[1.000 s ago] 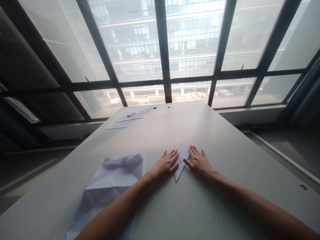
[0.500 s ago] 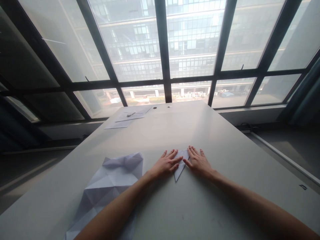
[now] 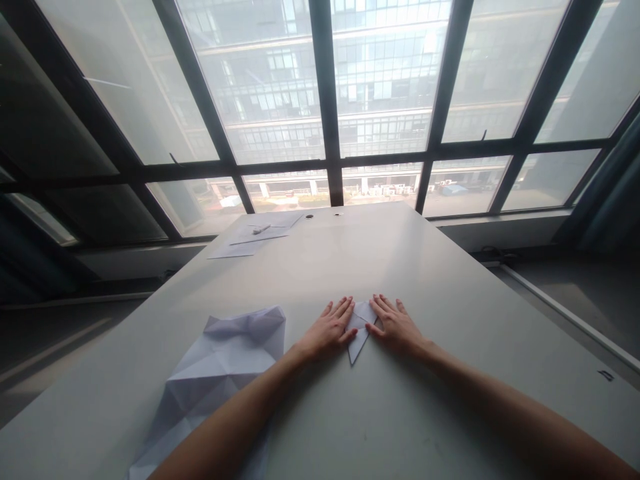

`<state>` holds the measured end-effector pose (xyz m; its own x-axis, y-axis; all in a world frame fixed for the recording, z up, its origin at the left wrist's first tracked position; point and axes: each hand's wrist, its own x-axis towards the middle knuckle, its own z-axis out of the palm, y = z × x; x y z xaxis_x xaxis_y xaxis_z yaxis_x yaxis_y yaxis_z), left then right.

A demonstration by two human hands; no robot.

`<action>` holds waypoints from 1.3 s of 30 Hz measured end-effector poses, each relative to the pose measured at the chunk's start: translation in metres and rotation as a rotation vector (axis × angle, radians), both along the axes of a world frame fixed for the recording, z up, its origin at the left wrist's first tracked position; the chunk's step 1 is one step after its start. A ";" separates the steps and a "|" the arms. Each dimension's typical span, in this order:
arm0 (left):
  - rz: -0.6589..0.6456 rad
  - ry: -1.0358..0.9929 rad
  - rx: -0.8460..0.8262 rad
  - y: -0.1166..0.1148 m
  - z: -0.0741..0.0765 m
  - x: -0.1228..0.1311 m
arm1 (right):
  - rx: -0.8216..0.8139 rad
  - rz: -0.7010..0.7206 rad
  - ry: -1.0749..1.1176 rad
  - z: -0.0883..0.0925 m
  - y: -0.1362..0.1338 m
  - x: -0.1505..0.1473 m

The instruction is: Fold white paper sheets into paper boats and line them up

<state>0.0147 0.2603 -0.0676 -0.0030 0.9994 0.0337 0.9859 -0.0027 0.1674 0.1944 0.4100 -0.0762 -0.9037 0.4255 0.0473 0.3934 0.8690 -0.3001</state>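
A small piece of folded white paper (image 3: pixel 359 340) lies on the table between my hands, its narrow point facing me and its wider end away. My left hand (image 3: pixel 330 328) rests flat along its left edge, fingers stretched out and thumb on the paper. On the other side, my right hand (image 3: pixel 395 323) lies flat with fingers extended, thumb and fingertips touching the right edge. Parts of both paper edges are hidden under the fingers. Beside my left forearm is a larger creased sheet of white paper (image 3: pixel 220 360), partly covered by that arm.
The white table (image 3: pixel 450 347) reaches toward large windows. At its far left are flat paper sheets (image 3: pixel 240 248) with a small light object (image 3: pixel 261 229) on top. A round cable hole (image 3: pixel 309 216) is near the far edge. Dark curtains (image 3: pixel 600 193) hang at the sides.
My left fingers have drawn left off the folded paper's middle, showing more of it. My right hand has shifted very slightly toward me. The larger creased sheet stays in place.
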 end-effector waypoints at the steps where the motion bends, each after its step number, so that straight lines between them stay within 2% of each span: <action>1: 0.008 -0.003 0.006 0.000 0.000 0.000 | -0.003 -0.004 -0.002 0.000 0.000 0.000; 7: -0.030 -0.015 0.011 -0.001 0.001 0.000 | -0.008 -0.018 0.018 -0.001 0.000 0.000; 20: -0.022 -0.028 -0.025 0.000 0.002 0.000 | -0.014 -0.014 0.027 -0.002 0.001 0.001; 26: -0.019 -0.020 -0.024 0.002 0.000 0.000 | 0.005 -0.092 0.005 -0.005 0.002 -0.001; 39: -0.028 -0.049 -0.005 0.000 0.002 0.000 | -0.014 -0.096 0.008 -0.008 0.003 -0.002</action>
